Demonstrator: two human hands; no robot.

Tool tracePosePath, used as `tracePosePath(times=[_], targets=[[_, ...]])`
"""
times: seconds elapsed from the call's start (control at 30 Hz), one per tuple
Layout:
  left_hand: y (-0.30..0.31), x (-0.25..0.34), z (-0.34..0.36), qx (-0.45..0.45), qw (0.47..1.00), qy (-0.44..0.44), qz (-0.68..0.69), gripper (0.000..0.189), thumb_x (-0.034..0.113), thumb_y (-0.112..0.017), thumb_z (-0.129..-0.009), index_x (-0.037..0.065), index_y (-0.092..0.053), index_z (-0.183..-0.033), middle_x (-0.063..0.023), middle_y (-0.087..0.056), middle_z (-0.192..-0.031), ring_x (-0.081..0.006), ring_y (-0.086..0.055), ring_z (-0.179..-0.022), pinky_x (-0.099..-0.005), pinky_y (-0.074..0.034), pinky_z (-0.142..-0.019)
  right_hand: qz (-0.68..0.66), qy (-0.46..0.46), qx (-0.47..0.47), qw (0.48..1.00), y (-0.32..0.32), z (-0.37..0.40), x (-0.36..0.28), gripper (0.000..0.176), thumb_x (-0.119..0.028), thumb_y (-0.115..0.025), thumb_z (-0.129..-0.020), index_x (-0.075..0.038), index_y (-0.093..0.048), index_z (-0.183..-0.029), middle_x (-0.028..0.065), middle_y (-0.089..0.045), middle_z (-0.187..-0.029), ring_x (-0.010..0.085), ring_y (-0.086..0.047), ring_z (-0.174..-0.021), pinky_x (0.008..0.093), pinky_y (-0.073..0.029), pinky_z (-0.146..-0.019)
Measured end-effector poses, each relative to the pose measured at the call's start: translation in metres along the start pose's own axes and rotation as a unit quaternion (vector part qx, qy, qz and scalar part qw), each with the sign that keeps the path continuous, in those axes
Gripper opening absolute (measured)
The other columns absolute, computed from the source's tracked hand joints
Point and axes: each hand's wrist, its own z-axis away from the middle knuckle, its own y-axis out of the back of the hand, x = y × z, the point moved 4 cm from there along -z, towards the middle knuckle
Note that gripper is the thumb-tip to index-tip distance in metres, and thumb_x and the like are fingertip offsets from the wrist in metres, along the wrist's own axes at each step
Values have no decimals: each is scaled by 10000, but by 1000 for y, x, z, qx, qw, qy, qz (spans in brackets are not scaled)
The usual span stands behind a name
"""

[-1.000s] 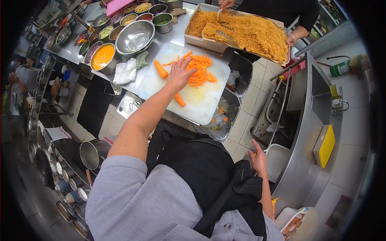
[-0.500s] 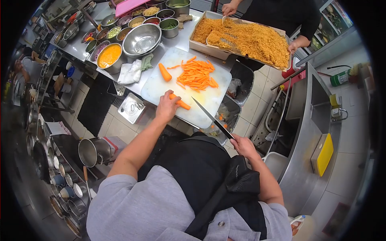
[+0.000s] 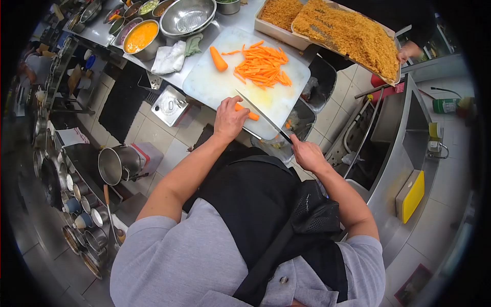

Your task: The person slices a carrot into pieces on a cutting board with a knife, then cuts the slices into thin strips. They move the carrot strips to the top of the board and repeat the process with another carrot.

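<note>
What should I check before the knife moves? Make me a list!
1. Left hand on the carrot piece: ok, it's holding it.
2. Right hand on the knife: ok, gripping the handle.
3. Carrot sticks out of the way: ok, heaped farther up the cutting board.
4. Other carrot out of the way: ok, beside that heap.
5. Left hand tucked safely: cannot tell.
6. Board unable to slip: cannot tell.

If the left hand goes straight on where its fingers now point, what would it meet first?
Past the carrot piece it touches, the left hand would probably meet the knife blade first, though depth is hard to judge.
</note>
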Motion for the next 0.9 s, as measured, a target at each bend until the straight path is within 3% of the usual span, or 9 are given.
tracePosePath(times=[0.13, 0.2, 0.67, 0.9], targets=[[-7, -2, -3, -6, 1000, -18, -11, 249, 116, -829, -757, 187, -792, -992, -66, -570, -1292, -338, -525, -1227, -453, -490, -1002, 10, 11, -7, 1000, 9, 4, -8, 230, -176, -476, -1041, -84, -450, -1250, 231, -712, -799, 455, -700, -795, 592, -516, -700], [-7, -2, -3, 1, 1000, -29, -3, 183, 129, -732, -819, 208, -787, -975, -59, -562, -1286, -316, -526, -1235, -454, -481, -1004, 14, 4, -9, 1000, 15, 11, -10, 232, -168, -479, -1038, -87, -451, -1253, 229, -707, -786, 450, -701, -780, 588, -516, -690], [-6, -1, -1, 5, 1000, -12, -14, 197, 146, -717, -825, 217, -794, -992, -70, -569, -1262, -328, -529, -1241, -460, -454, -1049, -10, 13, 0, 1000, -8, 3, -10, 206, -77, -474, -975, -41, -457, -1177, 263, -696, -789, 482, -684, -779, 597, -514, -698], [-4, -2, -2, 1, 1000, -15, -26, 192, 145, -707, -842, 203, -799, -1000, -81, -588, -1260, -332, -539, -1233, -447, -469, -1051, -31, 9, 4, 999, 18, 5, -28, 196, -106, -504, -990, -47, -438, -1165, 267, -690, -794, 493, -678, -801, 615, -502, -717]])
